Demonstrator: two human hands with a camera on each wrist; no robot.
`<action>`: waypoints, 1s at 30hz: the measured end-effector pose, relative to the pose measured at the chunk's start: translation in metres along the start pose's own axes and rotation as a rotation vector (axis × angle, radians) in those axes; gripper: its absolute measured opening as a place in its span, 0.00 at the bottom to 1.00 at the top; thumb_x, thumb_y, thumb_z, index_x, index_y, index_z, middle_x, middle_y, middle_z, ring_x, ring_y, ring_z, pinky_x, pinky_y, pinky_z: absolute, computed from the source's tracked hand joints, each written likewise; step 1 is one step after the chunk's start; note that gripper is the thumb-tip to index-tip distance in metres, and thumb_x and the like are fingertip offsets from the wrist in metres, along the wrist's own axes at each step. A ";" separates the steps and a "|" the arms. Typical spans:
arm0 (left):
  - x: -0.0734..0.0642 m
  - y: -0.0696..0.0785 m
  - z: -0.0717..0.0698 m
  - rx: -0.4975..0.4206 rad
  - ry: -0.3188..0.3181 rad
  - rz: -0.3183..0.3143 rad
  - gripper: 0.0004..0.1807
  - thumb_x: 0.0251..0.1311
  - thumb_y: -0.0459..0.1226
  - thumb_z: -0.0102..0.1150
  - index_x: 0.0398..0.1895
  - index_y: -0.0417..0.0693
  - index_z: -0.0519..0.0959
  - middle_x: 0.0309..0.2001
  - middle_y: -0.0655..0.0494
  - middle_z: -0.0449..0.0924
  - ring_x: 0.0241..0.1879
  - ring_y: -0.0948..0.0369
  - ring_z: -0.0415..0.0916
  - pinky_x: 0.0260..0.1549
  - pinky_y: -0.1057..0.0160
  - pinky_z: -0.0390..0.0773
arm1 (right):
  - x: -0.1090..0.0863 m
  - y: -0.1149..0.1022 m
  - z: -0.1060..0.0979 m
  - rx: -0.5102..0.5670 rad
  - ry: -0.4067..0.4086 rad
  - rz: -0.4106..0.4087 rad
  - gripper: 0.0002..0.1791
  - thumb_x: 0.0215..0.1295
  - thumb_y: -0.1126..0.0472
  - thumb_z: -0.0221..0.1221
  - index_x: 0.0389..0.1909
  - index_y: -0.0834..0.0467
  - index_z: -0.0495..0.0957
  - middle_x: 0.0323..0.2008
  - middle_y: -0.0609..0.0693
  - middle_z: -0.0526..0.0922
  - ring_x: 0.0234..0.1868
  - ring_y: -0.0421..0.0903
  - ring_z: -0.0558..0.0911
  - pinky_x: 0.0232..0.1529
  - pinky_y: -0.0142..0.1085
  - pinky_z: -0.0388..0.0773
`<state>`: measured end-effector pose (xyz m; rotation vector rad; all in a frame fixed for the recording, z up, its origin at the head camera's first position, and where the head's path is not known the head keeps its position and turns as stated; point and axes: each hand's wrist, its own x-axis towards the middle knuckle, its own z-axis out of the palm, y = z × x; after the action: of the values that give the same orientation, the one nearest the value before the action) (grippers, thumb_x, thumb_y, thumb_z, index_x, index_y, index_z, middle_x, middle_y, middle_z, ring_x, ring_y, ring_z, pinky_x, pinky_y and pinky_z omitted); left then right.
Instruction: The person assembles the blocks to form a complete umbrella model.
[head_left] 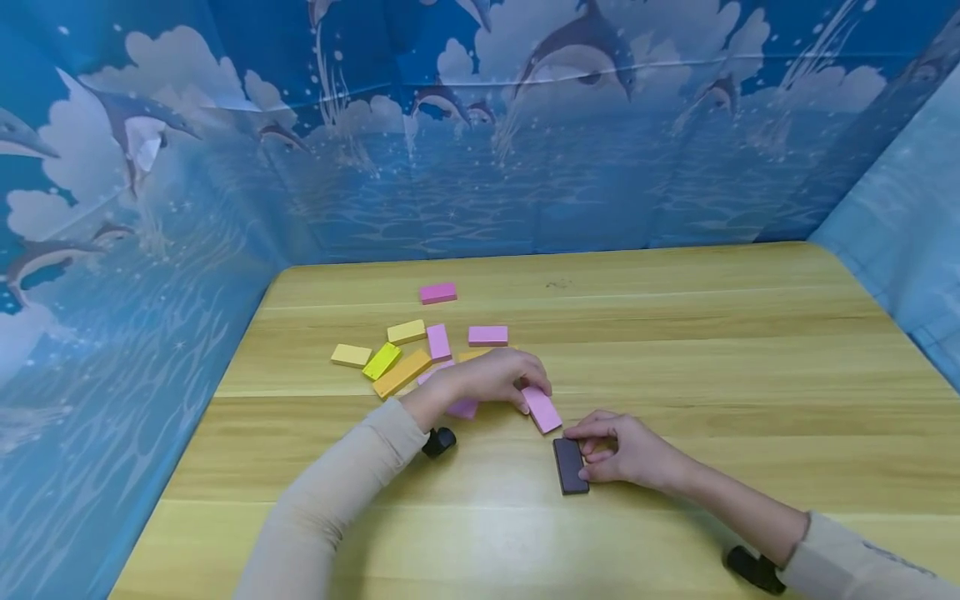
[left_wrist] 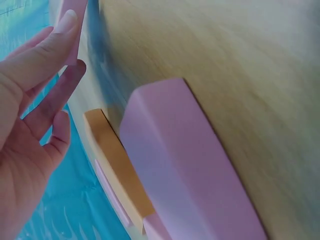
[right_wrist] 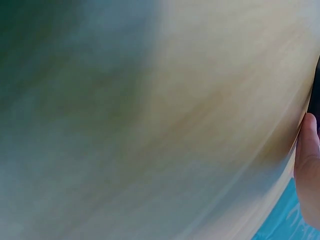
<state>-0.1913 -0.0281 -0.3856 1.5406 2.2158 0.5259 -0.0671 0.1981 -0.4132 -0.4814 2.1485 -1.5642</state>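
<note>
In the head view, my left hand point(head_left: 495, 377) pinches a pink block point(head_left: 543, 411) at its upper end, near the table's middle. The left wrist view shows the thumb and fingertips on this pink block point(left_wrist: 75, 47). To its lower right, my right hand point(head_left: 628, 452) holds a dark, nearly black block point(head_left: 570, 467) by its right side, thumb near the bottom corner. The two blocks lie close together, a small gap between them. In the right wrist view, only a sliver of the dark block point(right_wrist: 314, 100) and part of the hand show.
Left of the hands lie several loose blocks: pink point(head_left: 488, 336), orange point(head_left: 402, 373), bright yellow point(head_left: 382, 360) and pale yellow point(head_left: 351, 356). One pink block point(head_left: 438, 293) sits farther back. My left forearm partly covers others. A blue dolphin-print curtain point(head_left: 480, 192) surrounds the wooden table point(head_left: 750, 350).
</note>
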 end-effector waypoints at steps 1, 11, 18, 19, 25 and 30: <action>0.001 0.000 0.000 -0.003 -0.005 0.005 0.18 0.52 0.35 0.66 0.48 0.46 0.81 0.46 0.57 0.78 0.45 0.66 0.71 0.46 0.73 0.67 | 0.000 0.000 0.000 0.001 0.000 0.001 0.28 0.46 0.69 0.69 0.51 0.73 0.75 0.43 0.60 0.73 0.40 0.47 0.74 0.42 0.34 0.78; 0.013 0.000 0.007 -0.024 -0.026 0.024 0.17 0.53 0.31 0.65 0.48 0.48 0.81 0.46 0.57 0.76 0.41 0.66 0.69 0.42 0.75 0.67 | -0.001 0.001 -0.001 -0.026 0.003 -0.005 0.31 0.46 0.69 0.69 0.53 0.72 0.72 0.39 0.59 0.74 0.39 0.47 0.76 0.42 0.34 0.78; 0.011 0.000 0.008 -0.059 -0.018 -0.022 0.23 0.53 0.33 0.65 0.55 0.46 0.78 0.48 0.55 0.74 0.42 0.65 0.68 0.42 0.74 0.67 | 0.001 -0.001 -0.001 0.010 -0.006 0.000 0.33 0.45 0.69 0.69 0.56 0.70 0.70 0.42 0.60 0.75 0.39 0.47 0.75 0.42 0.35 0.78; 0.011 -0.001 0.009 -0.067 -0.011 -0.028 0.24 0.53 0.34 0.65 0.56 0.45 0.77 0.47 0.55 0.75 0.41 0.65 0.68 0.42 0.74 0.67 | 0.001 -0.001 -0.001 0.015 -0.008 0.002 0.33 0.45 0.69 0.69 0.56 0.70 0.69 0.42 0.60 0.75 0.39 0.47 0.75 0.42 0.35 0.78; 0.010 -0.006 0.010 -0.104 0.027 -0.074 0.21 0.56 0.36 0.64 0.54 0.41 0.77 0.41 0.55 0.77 0.37 0.66 0.70 0.39 0.74 0.68 | 0.001 -0.001 -0.001 0.019 -0.004 0.016 0.35 0.45 0.70 0.69 0.57 0.71 0.68 0.41 0.60 0.75 0.39 0.47 0.76 0.41 0.35 0.78; 0.012 -0.005 0.010 -0.123 0.024 -0.080 0.19 0.56 0.35 0.63 0.52 0.41 0.77 0.41 0.53 0.78 0.38 0.65 0.72 0.39 0.74 0.69 | 0.003 0.001 -0.002 -0.001 0.003 0.021 0.36 0.46 0.69 0.69 0.58 0.72 0.68 0.43 0.60 0.75 0.38 0.46 0.77 0.41 0.34 0.78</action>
<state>-0.1938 -0.0174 -0.3979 1.3849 2.2078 0.6463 -0.0703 0.1985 -0.4138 -0.4560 2.1493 -1.5536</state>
